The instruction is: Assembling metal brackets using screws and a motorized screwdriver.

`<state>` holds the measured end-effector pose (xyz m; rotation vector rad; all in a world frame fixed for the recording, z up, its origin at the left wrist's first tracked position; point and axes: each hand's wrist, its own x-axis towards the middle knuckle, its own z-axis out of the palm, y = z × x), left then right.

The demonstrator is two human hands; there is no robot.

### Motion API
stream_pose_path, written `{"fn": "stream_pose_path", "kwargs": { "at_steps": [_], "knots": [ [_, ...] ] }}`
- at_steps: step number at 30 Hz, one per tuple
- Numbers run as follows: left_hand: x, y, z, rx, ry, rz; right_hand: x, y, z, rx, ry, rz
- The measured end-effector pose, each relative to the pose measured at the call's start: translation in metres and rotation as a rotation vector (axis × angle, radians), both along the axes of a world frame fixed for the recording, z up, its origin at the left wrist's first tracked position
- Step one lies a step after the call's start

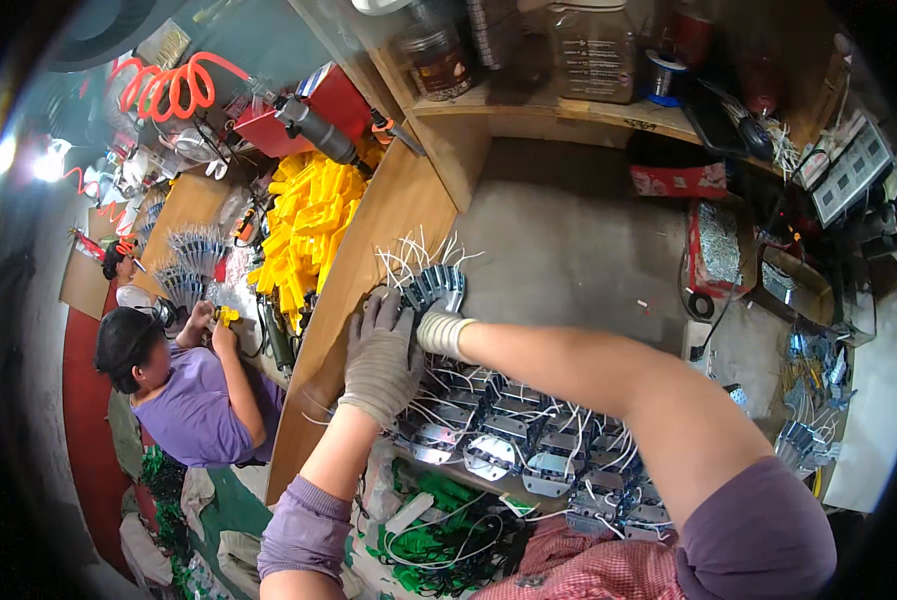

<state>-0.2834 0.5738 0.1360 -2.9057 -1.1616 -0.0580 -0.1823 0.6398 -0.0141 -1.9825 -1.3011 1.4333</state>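
Both my hands wear grey, striped knit gloves and work beside the wooden partition. My left hand [381, 360] has its fingers stretched out, the tips at the near left end of a fanned row of metal parts with white wires [434, 286]. My right hand [440, 332] reaches across from the right to the near side of that row; its fingers are mostly hidden, so I cannot tell its grip. Just below my hands, several lines of similar metal parts [528, 440] with white wires cover the near part of the bench.
A wooden partition [363, 235] rises on the left; beyond it a person in purple [196, 405] works near yellow plastic parts [313, 215]. A wooden shelf [568, 108] holds jars. At the right are a red box [716, 245] and more wired parts [803, 440]. Green wire bundles [438, 530] lie below.
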Motion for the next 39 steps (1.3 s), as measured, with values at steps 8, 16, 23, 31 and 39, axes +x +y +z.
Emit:
{"fn": "stream_pose_path", "kwargs": {
  "at_steps": [8, 16, 23, 31, 39],
  "knots": [
    [0.008, -0.018, 0.016, 0.021, -0.366, -0.131, 0.155, -0.128, 0.113, 0.514, 0.190, 0.035],
    [-0.069, -0.262, -0.016, -0.234, -0.837, -0.110, 0.190, -0.439, 0.124, 0.894, 0.214, -0.857],
    [-0.013, -0.388, -0.152, -1.823, -1.242, 0.592, 0.099, -0.537, 0.029, 0.501, 0.259, -0.395],
    [0.053, -0.384, -0.176, -1.741, -1.638, 0.601, 0.068, -0.487, 0.048, 0.412, 1.010, -0.766],
    [0.040, -0.360, -0.224, -1.678, -1.070, 0.248, 0.065, -0.511, -0.030, 0.513, 1.020, -0.725]
  ]
}}
